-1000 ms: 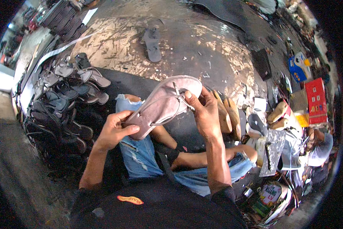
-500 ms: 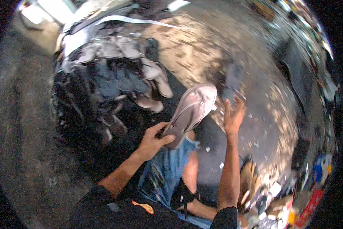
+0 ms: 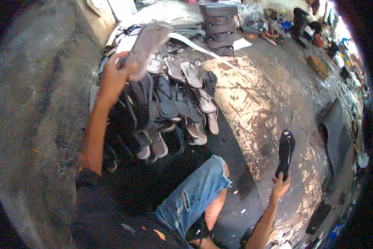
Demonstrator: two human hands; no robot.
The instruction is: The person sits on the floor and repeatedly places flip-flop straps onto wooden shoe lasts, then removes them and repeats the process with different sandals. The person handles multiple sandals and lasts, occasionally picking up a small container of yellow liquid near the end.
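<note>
My left hand is raised at the upper left, closed around the heel end of a greyish-brown flip-flop. Motion blurs that flip-flop, and its toe points up and away from me. Beneath it several rows of grey and black flip-flops lie overlapping on a black mat. Off to the right, my right hand grips the near end of a slim black sandal, which has a small pale patch at its far end. It hangs over the patchy floor, apart from the pile.
A stack of dark flat slabs stands at the back beside a white strip. Dark sheet material lies at the right. A wooden block and scattered clutter line the far right. My bent knee sits in the middle.
My left hand has carried the flip-flop up and left, over the pile. My right hand, empty before, has moved lower right and now holds a black sandal. The view has shifted too.
</note>
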